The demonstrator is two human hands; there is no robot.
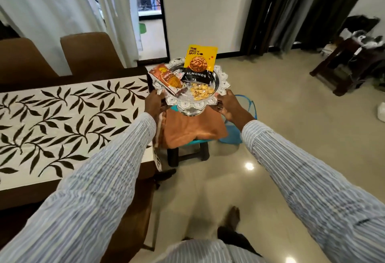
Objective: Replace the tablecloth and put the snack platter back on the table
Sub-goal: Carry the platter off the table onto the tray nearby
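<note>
In the middle of the frame both hands grasp the silver snack platter (224,84) at its rim: the left hand (153,101) on the left side, the right hand (228,105) on the right side. The platter is above an orange cloth (191,127) on a stool (187,154), right of the leaf-patterned tablecloth (62,121)

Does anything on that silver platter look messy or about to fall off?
Yes. On the snack platter, held by the left hand and right hand, the orange snack packet overhangs the left rim, and the almonds pouch stands leaning. Nothing has spilled.
</note>
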